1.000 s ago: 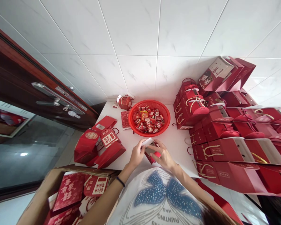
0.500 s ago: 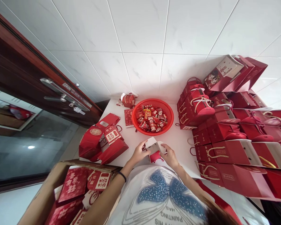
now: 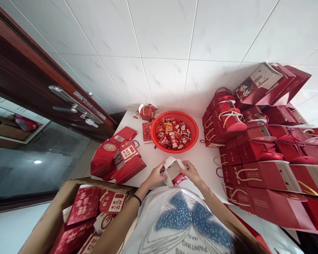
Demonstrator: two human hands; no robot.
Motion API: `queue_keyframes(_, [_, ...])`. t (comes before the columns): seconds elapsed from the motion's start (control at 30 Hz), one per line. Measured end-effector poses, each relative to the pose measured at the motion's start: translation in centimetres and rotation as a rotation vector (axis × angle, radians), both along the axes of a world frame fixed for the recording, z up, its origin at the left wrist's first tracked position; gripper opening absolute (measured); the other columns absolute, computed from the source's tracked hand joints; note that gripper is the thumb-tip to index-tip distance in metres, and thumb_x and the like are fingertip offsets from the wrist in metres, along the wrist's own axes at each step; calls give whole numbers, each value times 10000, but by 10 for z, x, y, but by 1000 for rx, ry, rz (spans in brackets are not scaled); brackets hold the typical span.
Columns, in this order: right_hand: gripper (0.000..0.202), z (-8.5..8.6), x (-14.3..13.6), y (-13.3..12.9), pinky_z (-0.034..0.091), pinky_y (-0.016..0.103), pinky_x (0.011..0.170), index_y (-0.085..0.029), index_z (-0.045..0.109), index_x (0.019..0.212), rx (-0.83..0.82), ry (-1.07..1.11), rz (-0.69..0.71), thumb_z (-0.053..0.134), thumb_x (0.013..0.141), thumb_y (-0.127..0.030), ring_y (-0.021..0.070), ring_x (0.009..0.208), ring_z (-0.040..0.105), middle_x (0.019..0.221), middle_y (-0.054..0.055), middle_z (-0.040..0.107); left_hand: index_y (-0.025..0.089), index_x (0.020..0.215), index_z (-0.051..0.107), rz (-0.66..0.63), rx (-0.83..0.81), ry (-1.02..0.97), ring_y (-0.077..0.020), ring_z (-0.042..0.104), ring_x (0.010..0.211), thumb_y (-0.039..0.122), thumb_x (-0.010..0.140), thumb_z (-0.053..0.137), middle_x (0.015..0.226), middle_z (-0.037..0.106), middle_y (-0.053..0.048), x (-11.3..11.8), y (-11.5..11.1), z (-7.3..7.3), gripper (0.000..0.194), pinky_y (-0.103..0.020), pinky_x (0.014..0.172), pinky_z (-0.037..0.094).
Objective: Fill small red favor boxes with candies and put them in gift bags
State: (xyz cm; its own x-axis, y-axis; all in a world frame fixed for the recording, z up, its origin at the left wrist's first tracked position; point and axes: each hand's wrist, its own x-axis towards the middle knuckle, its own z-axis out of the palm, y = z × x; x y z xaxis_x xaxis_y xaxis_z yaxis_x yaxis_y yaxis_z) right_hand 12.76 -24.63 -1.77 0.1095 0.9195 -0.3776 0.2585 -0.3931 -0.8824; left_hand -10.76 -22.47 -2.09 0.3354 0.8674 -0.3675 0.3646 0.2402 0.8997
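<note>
Close to my body, above the table's near edge, I hold a small gift box (image 3: 173, 170) with its pale inside facing up and its flaps standing apart. My left hand (image 3: 156, 175) grips its left side, fingers bent around the wall. On the other side my right hand (image 3: 190, 171) pinches the right flap. A red cord handle (image 3: 180, 179) shows at the box's near right. Just beyond the box stands a red plastic basket (image 3: 194, 132) heaped with red-wrapped candies (image 3: 174, 135).
Red gift boxes (image 3: 265, 173) with rope handles stand in rows at the right. Folded red bags (image 3: 116, 155) lie left on the white table (image 3: 206, 169). A cardboard carton (image 3: 60, 197) with red packages sits lower left. A wooden door (image 3: 42, 88) is further left.
The gift box in my hands has tilted and opened wider, showing more of its pale inside. Both hands stay on it. The whole view has shifted slightly.
</note>
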Motion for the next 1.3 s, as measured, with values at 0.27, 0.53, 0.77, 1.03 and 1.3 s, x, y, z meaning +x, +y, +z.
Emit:
queue_keyframes(0.27, [753,-9,15,-5,565,367,787,-228,594,1295,23,222,162,788,569,-271,236,997,660,1298,109,625,165,1346,595,8,18,-16,-218,692,932,157,658,748,1118,739,-108,-8,19,-5,705,-392,890,558])
queue_keyframes(0.53, [721,-13,23,-3,558,395,855,-249,579,1341,140,4,147,786,663,-383,248,1060,649,1371,126,595,189,1267,652,-41,243,82,-226,676,1037,148,668,737,1180,711,-108,-4,34,11,606,-392,942,546])
queue_keyframes(0.77, [553,14,33,11,578,409,834,-243,625,1262,250,-48,51,727,748,-424,232,957,689,1281,113,652,202,985,742,51,458,221,-200,698,888,191,853,590,988,747,-78,3,83,40,202,-338,825,572])
queue_keyframes(1.03, [379,35,24,23,592,370,767,-208,673,1127,297,-29,3,639,821,-429,216,852,706,1104,106,706,142,1054,738,-182,318,569,-377,569,1245,-24,692,646,1236,668,-216,54,169,39,409,-491,1029,469])
queue_keyframes(1.3, [346,38,23,11,581,340,700,-211,700,1059,229,-53,-41,606,822,-444,201,754,694,1011,90,731,164,779,753,-200,235,511,-377,668,1068,11,582,764,1014,725,-184,66,187,17,249,-432,928,499])
